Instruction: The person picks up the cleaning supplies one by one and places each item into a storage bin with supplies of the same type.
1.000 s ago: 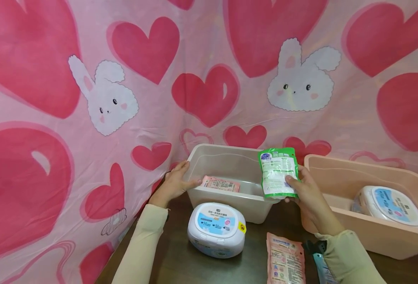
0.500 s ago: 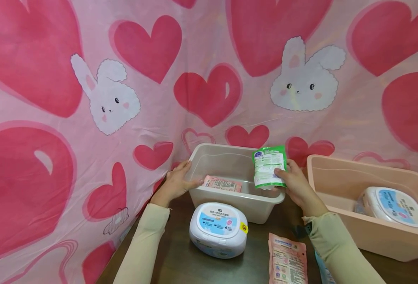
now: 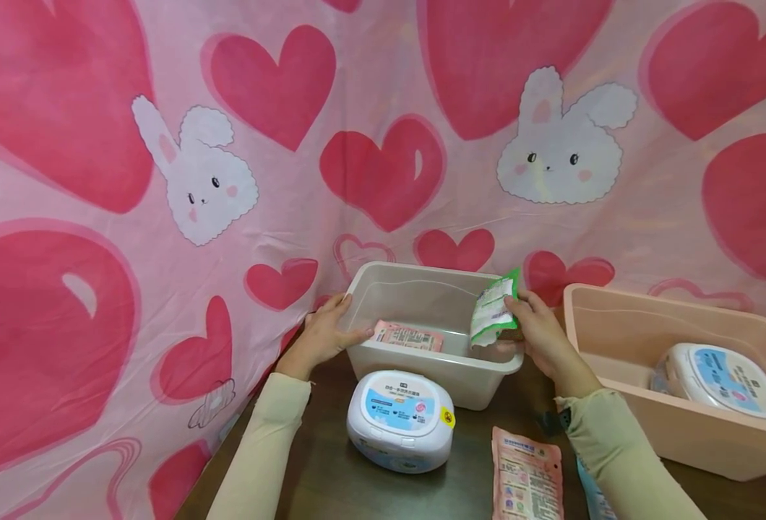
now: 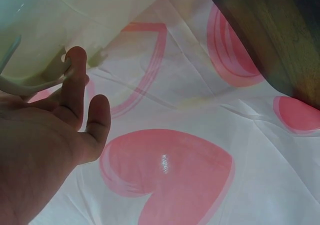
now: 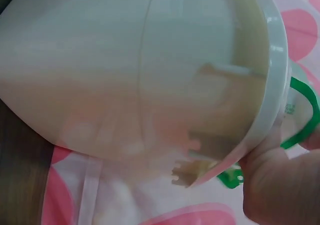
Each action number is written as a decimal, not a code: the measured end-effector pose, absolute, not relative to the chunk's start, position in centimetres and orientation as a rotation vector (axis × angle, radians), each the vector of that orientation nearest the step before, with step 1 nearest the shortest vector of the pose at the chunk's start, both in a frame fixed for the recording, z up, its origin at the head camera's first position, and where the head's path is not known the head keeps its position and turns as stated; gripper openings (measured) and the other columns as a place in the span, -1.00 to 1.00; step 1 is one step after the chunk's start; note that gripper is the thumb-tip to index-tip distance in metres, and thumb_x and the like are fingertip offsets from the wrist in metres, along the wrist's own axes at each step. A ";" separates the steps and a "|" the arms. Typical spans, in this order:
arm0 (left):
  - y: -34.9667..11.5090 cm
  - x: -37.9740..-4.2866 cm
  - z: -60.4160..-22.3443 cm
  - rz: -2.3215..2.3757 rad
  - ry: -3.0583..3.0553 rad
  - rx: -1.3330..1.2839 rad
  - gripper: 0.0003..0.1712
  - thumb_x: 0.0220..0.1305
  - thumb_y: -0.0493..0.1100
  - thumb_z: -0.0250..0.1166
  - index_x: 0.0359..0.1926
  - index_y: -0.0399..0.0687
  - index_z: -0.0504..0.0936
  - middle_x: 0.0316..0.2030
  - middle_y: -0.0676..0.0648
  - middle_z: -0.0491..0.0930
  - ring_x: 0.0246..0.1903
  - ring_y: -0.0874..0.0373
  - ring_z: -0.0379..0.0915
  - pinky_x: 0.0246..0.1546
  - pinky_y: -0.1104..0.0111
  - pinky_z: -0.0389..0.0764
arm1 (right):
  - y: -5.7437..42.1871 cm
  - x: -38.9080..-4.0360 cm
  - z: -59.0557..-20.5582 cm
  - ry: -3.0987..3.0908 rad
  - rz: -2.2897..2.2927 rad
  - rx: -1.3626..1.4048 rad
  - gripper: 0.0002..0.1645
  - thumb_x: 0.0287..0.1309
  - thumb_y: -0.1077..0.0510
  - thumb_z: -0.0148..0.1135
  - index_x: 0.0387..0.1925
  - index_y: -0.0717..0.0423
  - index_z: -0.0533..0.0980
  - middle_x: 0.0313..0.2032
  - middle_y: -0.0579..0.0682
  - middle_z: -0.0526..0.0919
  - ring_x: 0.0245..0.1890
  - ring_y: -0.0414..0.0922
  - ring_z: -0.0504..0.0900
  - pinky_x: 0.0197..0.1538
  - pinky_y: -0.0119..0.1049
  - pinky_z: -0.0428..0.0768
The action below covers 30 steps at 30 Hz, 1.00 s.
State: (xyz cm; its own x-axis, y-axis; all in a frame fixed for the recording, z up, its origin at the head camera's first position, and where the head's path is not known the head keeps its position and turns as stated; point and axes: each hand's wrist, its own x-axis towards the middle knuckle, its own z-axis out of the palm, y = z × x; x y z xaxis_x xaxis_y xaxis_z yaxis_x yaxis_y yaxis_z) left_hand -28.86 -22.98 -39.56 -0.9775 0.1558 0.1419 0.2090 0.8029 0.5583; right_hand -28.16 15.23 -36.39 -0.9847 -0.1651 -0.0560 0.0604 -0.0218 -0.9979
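Observation:
My right hand [image 3: 545,336] pinches a green-and-white pouch [image 3: 495,307], thumb on its printed face, at the right end of a grey plastic bin [image 3: 448,379]. The pouch tilts over the opening. From the right wrist, the hand [image 5: 280,185] shows right at the bin rim [image 5: 274,60], and the pouch's green edge [image 5: 312,105] sticks out behind it. My left hand [image 3: 321,334] holds the bin's left rim. In the left wrist view that rim runs between the fingers [image 4: 75,85] and the palm. A pink pouch [image 3: 407,336] lies inside the bin.
A white lidded tub [image 3: 401,426] stands before the grey bin. Another pink pouch [image 3: 527,477] lies on the dark table [image 3: 331,498], with a blue pack [image 3: 592,495] partly under the right sleeve. At right, a peach bin [image 3: 669,412] holds a similar tub [image 3: 724,383]. A heart-patterned cloth [image 3: 383,180] hangs close behind.
My right hand has moved left and slightly up, bringing the green-and-white pouch over the grey bin's right end, then tilting it. The left hand has stayed on the rim.

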 end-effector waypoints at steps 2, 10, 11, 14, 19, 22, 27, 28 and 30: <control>-22.9 -28.9 -39.5 -0.917 -2.898 -0.290 0.13 0.13 0.31 0.40 0.55 -0.13 0.16 0.50 -0.16 0.13 0.33 -0.35 0.07 0.30 -0.18 0.12 | 15.1 -28.1 -36.3 2.118 -2.141 -0.106 -0.23 0.57 -0.11 -0.09 0.53 0.22 -0.03 -0.24 0.02 0.69 -0.37 -0.09 0.76 -0.33 -0.16 0.73; -23.0 -28.9 -39.5 -0.913 -2.891 -0.284 0.10 0.16 0.25 0.41 0.55 -0.14 0.17 0.49 -0.16 0.14 0.31 -0.34 0.08 0.27 -0.18 0.16 | 15.1 -27.7 -36.0 2.294 -2.016 -0.084 -0.33 0.58 -0.04 -0.08 0.51 0.21 0.13 0.02 0.29 0.64 -0.28 -0.13 0.75 -0.23 -0.18 0.72; -23.0 -28.9 -39.5 -0.914 -2.892 -0.280 0.10 0.16 0.25 0.41 0.55 -0.14 0.17 0.48 -0.17 0.14 0.31 -0.33 0.08 0.27 -0.19 0.17 | 15.2 -27.6 -36.1 2.305 -2.004 -0.101 -0.34 0.57 -0.03 -0.08 0.51 0.22 0.14 0.05 0.32 0.62 -0.27 -0.13 0.75 -0.22 -0.18 0.72; -23.0 -28.8 -39.5 -0.933 -2.892 -0.263 0.10 0.15 0.26 0.41 0.56 -0.12 0.17 0.48 -0.16 0.14 0.31 -0.32 0.06 0.26 -0.20 0.21 | 15.4 -27.2 -36.4 2.310 -2.013 -0.140 -0.38 0.57 0.02 -0.06 0.48 0.24 0.17 0.07 0.30 0.63 -0.23 -0.11 0.75 -0.18 -0.20 0.71; -23.0 -28.6 -39.6 -0.960 -2.891 -0.237 0.10 0.16 0.26 0.40 0.56 -0.09 0.16 0.49 -0.15 0.13 0.30 -0.32 0.05 0.26 -0.20 0.23 | 15.9 -26.0 -36.8 2.286 -2.106 -0.163 -0.49 0.54 0.13 -0.01 0.36 0.30 0.26 -0.13 0.04 0.72 -0.27 -0.11 0.74 -0.19 -0.24 0.71; -23.0 -28.6 -39.8 -0.955 -2.883 -0.236 0.08 0.17 0.27 0.39 0.56 -0.09 0.16 0.49 -0.16 0.13 0.30 -0.33 0.06 0.26 -0.21 0.22 | 16.5 -25.0 -37.1 2.286 -2.128 -0.165 -0.52 0.53 0.14 0.01 0.32 0.31 0.28 -0.21 -0.07 0.72 -0.31 -0.12 0.73 -0.22 -0.24 0.71; -23.1 -28.6 -40.0 -0.966 -2.854 -0.246 0.06 0.18 0.24 0.40 0.55 -0.09 0.19 0.48 -0.16 0.15 0.30 -0.34 0.07 0.27 -0.20 0.15 | 17.6 -22.9 -37.5 2.271 -2.139 -0.244 -0.63 0.52 0.14 0.06 0.23 0.21 0.40 -0.20 -0.01 0.72 -0.32 -0.05 0.72 -0.26 -0.20 0.72; -23.1 -28.6 -40.0 -0.966 -2.852 -0.247 0.06 0.18 0.24 0.40 0.55 -0.09 0.19 0.47 -0.16 0.16 0.30 -0.34 0.07 0.27 -0.19 0.16 | 17.8 -22.4 -37.6 2.263 -2.149 -0.276 -0.68 0.52 0.15 0.07 0.18 0.17 0.44 -0.21 0.02 0.72 -0.33 -0.04 0.72 -0.28 -0.20 0.72; -23.1 -28.6 -40.1 -0.964 -2.853 -0.252 0.07 0.17 0.25 0.40 0.55 -0.09 0.19 0.47 -0.16 0.16 0.30 -0.33 0.06 0.27 -0.19 0.16 | 18.4 -21.4 -38.0 2.238 -2.170 -0.353 -0.77 0.51 0.20 0.08 0.09 0.08 0.52 -0.23 0.06 0.73 -0.37 -0.03 0.72 -0.33 -0.19 0.72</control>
State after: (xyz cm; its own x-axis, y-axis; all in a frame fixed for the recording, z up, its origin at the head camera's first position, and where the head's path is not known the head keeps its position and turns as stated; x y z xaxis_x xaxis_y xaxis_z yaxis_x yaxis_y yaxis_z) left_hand -28.63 -23.10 -40.05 -0.9789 0.1190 0.1659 0.1952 0.7832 0.5903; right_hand -21.35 18.38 -37.96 -0.9747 -0.1638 0.1522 -0.1572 0.0177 -0.9874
